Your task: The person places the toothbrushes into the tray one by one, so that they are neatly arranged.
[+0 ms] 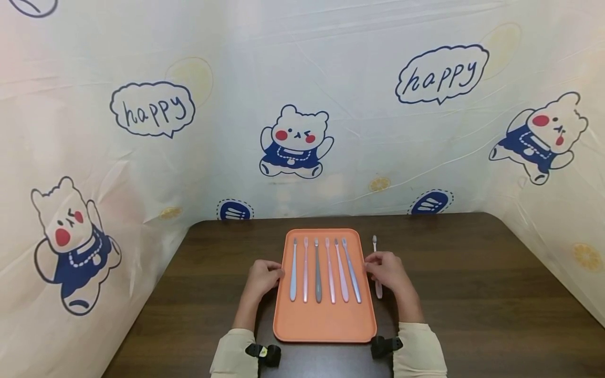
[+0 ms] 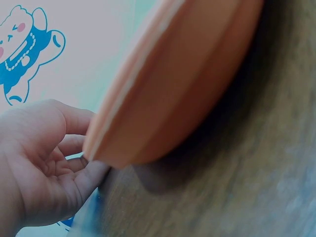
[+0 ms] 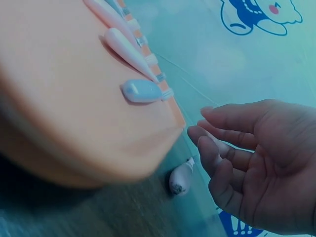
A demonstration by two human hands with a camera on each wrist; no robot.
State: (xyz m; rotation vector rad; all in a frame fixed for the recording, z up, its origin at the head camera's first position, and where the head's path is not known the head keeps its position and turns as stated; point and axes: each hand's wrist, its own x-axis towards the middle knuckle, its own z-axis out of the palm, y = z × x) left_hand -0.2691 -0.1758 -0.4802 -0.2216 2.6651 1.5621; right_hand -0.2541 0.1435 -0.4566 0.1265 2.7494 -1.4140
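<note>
An orange tray (image 1: 326, 323) lies on the table with several toothbrushes in a row, heads toward the far side. Among them are a light blue toothbrush (image 1: 293, 283), a dark grey toothbrush (image 1: 318, 286) and a bluish-purple toothbrush (image 1: 353, 281); others are pink. My left hand (image 1: 262, 277) grips the tray's left rim between thumb and fingers. At the right rim is my right hand (image 1: 388, 270), fingers loosely bent, fingertips close by the edge and nothing between them in the right wrist view. Partly covered by this hand, a pale pink toothbrush (image 1: 379, 290) lies on the table right of the tray.
The dark wooden table (image 1: 472, 294) extends to both sides of the tray. Behind and beside it hangs a pale curtain (image 1: 359, 147) printed with bears and lettering. A black wrist camera (image 1: 385, 346) on the right sleeve overlaps the tray's near right corner in the head view.
</note>
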